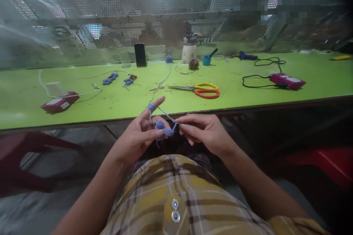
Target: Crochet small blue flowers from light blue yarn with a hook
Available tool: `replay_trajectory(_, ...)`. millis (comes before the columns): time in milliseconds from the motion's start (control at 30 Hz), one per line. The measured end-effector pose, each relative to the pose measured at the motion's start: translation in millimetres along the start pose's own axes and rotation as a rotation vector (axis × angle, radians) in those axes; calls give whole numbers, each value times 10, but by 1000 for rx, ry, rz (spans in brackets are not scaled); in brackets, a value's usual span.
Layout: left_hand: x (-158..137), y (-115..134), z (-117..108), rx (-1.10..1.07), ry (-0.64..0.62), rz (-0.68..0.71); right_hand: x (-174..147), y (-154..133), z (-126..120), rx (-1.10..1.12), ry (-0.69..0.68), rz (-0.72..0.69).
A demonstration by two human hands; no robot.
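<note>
My left hand (140, 130) pinches a small crocheted piece of periwinkle-blue yarn (160, 125) between thumb and fingers, over the front edge of the table. Its raised index finger has the yarn (151, 107) wound around it. From there one strand runs back across the table to a blue yarn ball (169, 59), and another stretches to the fingertips of my right hand (205, 130). Those fingers are closed in a pinch at the right end of the piece. Whatever they grip is too small and hidden to make out.
Scissors with yellow and orange handles (206, 90) lie on the green table (118, 108). Behind are a multicoloured yarn ball (193, 64), bottle (189, 52), blue pot (207, 60) and phone (140, 55). Crocheted pieces (110, 78) lie left; magenta boxes with cords (286, 81) flank both sides.
</note>
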State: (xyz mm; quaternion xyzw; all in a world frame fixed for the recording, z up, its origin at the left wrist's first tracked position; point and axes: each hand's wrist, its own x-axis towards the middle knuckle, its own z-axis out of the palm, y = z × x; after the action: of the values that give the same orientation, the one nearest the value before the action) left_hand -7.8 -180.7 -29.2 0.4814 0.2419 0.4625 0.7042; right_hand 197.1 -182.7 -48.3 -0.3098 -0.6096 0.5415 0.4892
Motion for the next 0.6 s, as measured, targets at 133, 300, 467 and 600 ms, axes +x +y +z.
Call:
replay_trajectory(133,-1,1,-55,-21,-1,-5,11,-36,-3,-25,-19,-42)
replay_trajectory(300,-9,-10,-101,-35,16,-23,10,-29,-22,-23,-61,-81)
replay_trajectory(467,1,-24,-77,-48,16,-47,11,-27,-24,-46,-57,-48)
replay_trajectory(600,-9,-36,-11,-79,33,-34,11,-41,-22,-51,-44,-39)
